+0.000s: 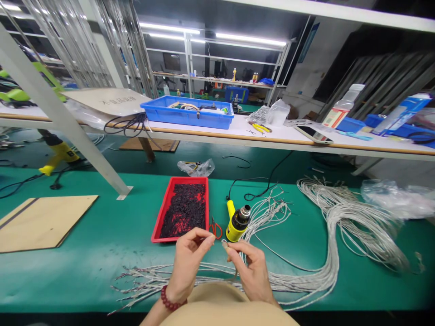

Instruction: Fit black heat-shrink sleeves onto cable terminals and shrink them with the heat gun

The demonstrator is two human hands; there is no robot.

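Note:
My left hand (190, 253), with a beaded bracelet at the wrist, pinches thumb and forefinger together; whatever lies between the tips is too small to make out. Just across from it, my right hand (249, 265) grips a thin cable near its pale end (224, 243). A small gap separates the two hands. Below and beside them a long bundle of white cables (302, 278) runs over the green mat. Beyond my left hand stands a red tray (163, 206) holding many short black tubes (185, 206). Red-handled scissors (216, 230) and an upright yellow heat gun (237, 224) are just past my fingertips.
A shelf (204, 135) crosses behind the mat, bearing a blue tray (186, 118), yellow-handled pliers (261, 127), a phone (313, 134) and a bottle (343, 108). A slanted white post (68, 113) rises at left, near a cardboard sheet (47, 222). More cables (367, 226) lie at right.

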